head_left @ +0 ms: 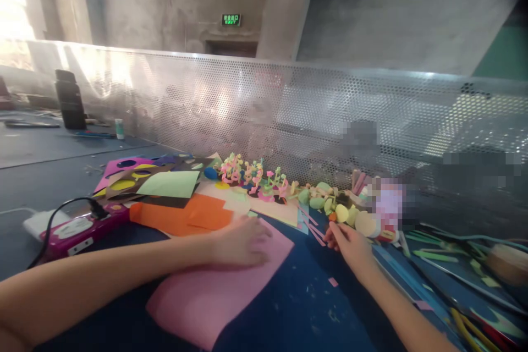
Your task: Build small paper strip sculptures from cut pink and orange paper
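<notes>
A sheet of pink paper [206,297] lies at a slant on the dark blue table. My left hand [243,242] rests on its upper part, palm down with the fingers spread. To the right, my right hand [348,242] is at the ends of several narrow pink paper strips [314,231]. Its fingers are curled together; whether a strip is between them I cannot make out. A small pink scrap [333,282] lies on the table below that hand. Just beyond its fingers are round yellow paper pieces [342,213].
Orange paper [177,219], a pale green sheet [169,184] and a magenta power strip [82,231] lie left. Small curled paper figures [247,173] stand at the back before a perforated metal screen [206,104]. Yellow-handled scissors [470,330] lie at right. A dark bottle [69,99] stands far left.
</notes>
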